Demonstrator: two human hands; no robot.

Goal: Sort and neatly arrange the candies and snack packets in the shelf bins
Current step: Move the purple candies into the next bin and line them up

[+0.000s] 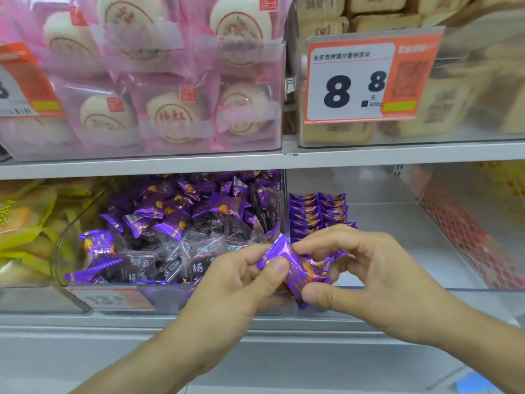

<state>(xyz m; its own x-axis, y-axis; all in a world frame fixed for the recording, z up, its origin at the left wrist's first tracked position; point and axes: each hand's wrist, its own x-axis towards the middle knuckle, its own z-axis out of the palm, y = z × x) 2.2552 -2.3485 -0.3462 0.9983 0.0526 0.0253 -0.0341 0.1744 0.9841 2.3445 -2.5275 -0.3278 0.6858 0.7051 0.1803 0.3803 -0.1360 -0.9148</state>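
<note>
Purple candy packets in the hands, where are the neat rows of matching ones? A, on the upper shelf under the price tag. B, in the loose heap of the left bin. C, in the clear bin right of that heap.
C: the stacked purple packets stand in rows in the right-hand bin.

We see a small bunch of purple candy packets (295,275), shiny with orange marks, held between both hands in front of the lower shelf. Behind them, a clear bin (85,217) holds a loose heap of purple and dark packets (181,223), lying every way. In the next bin (443,237) to the right, a neat double row of purple packets (318,211) stands on edge against its left wall.
</note>
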